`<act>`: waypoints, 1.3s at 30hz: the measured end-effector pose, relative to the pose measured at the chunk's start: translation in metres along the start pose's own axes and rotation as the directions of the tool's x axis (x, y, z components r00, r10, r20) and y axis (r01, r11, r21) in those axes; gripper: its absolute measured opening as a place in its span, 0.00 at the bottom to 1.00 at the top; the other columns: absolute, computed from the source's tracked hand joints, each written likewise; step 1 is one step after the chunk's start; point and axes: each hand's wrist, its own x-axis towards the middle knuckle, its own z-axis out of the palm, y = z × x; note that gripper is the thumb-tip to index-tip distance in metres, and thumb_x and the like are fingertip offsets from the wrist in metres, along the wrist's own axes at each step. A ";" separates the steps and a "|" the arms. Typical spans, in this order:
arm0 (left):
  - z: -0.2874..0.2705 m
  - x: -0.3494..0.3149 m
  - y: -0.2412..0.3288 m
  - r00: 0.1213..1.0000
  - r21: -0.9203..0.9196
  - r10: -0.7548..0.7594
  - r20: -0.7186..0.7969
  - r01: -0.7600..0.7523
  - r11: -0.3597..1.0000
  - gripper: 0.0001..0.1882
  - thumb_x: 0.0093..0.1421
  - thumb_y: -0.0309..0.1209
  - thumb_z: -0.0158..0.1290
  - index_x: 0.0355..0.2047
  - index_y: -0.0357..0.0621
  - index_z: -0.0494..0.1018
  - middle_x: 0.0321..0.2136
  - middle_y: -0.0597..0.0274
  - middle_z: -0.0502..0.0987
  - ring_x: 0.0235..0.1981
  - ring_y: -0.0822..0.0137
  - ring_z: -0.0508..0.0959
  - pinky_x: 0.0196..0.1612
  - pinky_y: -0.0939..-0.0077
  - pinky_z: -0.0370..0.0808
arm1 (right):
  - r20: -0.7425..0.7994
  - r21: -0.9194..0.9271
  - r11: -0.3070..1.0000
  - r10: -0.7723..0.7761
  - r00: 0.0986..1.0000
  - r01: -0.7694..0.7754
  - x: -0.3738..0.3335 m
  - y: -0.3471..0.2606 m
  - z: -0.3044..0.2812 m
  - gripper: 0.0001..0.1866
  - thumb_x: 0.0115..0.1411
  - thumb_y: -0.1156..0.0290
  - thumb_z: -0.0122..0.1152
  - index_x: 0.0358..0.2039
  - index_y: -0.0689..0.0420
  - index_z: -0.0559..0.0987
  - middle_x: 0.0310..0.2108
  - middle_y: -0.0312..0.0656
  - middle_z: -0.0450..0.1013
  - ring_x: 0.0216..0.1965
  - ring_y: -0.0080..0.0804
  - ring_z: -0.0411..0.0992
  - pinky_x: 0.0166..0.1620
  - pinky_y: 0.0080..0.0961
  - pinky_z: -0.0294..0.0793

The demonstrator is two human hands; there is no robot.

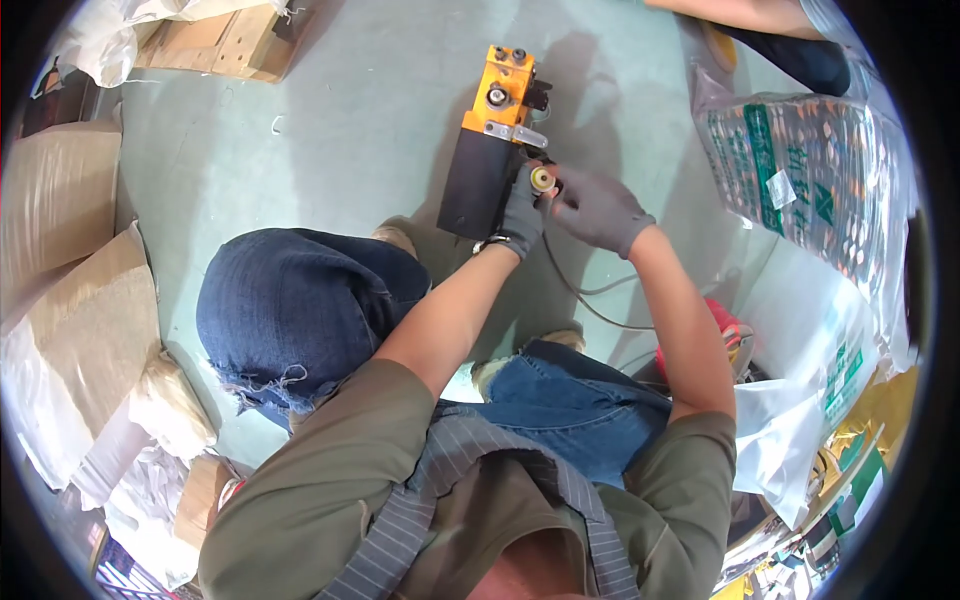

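Note:
On the floor ahead of me lies a machine unit with an orange metal block [508, 77] and a long black housing [474, 183]. A small lever-like grey metal piece [513, 133] sits across the joint between them. My left hand [520, 215], in a grey glove, is closed around a small round yellow piece [542, 180] with a dark centre, beside the housing. My right hand [600, 208], gloved too, meets it from the right with thumb and fingers pinched; what they grip is hidden. A thin grey cable [572, 288] runs down from between the hands.
A plastic-wrapped stack [800, 170] stands at the right, with a red object [712, 335] below my right forearm. Cardboard [65, 190] and wrapping line the left. A wooden pallet [215, 42] lies at the far left. Another person's arm [750, 14] shows at the top right.

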 end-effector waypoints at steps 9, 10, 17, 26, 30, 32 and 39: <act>-0.002 -0.005 -0.007 0.959 0.404 0.281 0.042 -0.274 0.873 0.24 0.55 0.20 0.51 0.53 0.39 0.61 0.45 0.57 0.71 0.48 0.65 0.72 0.52 0.73 0.68 | 0.051 -0.114 0.989 0.096 0.994 -0.090 0.005 -0.002 -0.007 0.18 0.52 0.60 0.51 0.43 0.50 0.75 0.29 0.47 0.75 0.32 0.49 0.72 0.35 0.38 0.69; -0.004 -0.002 -0.005 0.960 0.478 0.275 0.046 -0.263 0.838 0.24 0.55 0.20 0.51 0.53 0.38 0.60 0.45 0.56 0.71 0.48 0.64 0.72 0.52 0.72 0.68 | -0.022 -0.072 0.996 0.042 0.999 -0.043 0.003 -0.005 -0.010 0.17 0.52 0.60 0.50 0.42 0.50 0.75 0.29 0.46 0.75 0.32 0.48 0.72 0.35 0.38 0.69; 0.007 -0.014 0.022 0.953 0.509 0.295 0.072 -0.289 0.811 0.22 0.57 0.20 0.51 0.52 0.39 0.62 0.44 0.58 0.72 0.46 0.64 0.73 0.51 0.72 0.68 | 0.047 -0.026 0.985 0.173 0.984 -0.172 0.005 0.008 -0.010 0.15 0.52 0.59 0.51 0.38 0.51 0.77 0.26 0.45 0.74 0.30 0.46 0.72 0.34 0.38 0.69; 0.004 -0.008 0.012 0.997 0.112 0.082 0.016 -0.083 0.990 0.24 0.54 0.21 0.51 0.52 0.40 0.62 0.45 0.58 0.70 0.47 0.66 0.72 0.51 0.74 0.68 | -0.125 -0.047 0.999 -0.028 0.992 0.023 0.004 0.011 0.007 0.12 0.52 0.59 0.51 0.29 0.52 0.78 0.24 0.45 0.74 0.29 0.45 0.72 0.33 0.38 0.69; -0.004 -0.006 0.004 0.951 0.501 0.302 0.065 -0.293 0.814 0.24 0.54 0.20 0.50 0.52 0.39 0.62 0.45 0.57 0.70 0.48 0.65 0.72 0.51 0.73 0.68 | -0.025 -0.194 0.981 -0.015 1.000 0.010 0.008 0.004 0.000 0.15 0.52 0.58 0.52 0.37 0.50 0.78 0.25 0.44 0.74 0.29 0.45 0.72 0.32 0.39 0.69; -0.004 -0.004 0.003 0.951 0.484 0.300 0.070 -0.296 0.824 0.24 0.54 0.19 0.50 0.52 0.39 0.62 0.45 0.57 0.71 0.48 0.65 0.72 0.51 0.73 0.68 | -0.052 -0.140 0.990 -0.027 0.998 0.020 0.007 -0.007 -0.009 0.14 0.52 0.59 0.51 0.35 0.52 0.77 0.27 0.46 0.74 0.30 0.47 0.72 0.34 0.39 0.69; 0.010 -0.014 0.030 0.989 0.338 0.132 0.073 -0.149 0.929 0.23 0.57 0.21 0.49 0.53 0.38 0.61 0.46 0.57 0.71 0.47 0.65 0.72 0.51 0.74 0.68 | -0.071 -0.138 0.987 0.069 0.995 -0.078 0.005 0.000 -0.008 0.13 0.52 0.60 0.52 0.34 0.52 0.76 0.26 0.47 0.74 0.31 0.48 0.72 0.34 0.41 0.69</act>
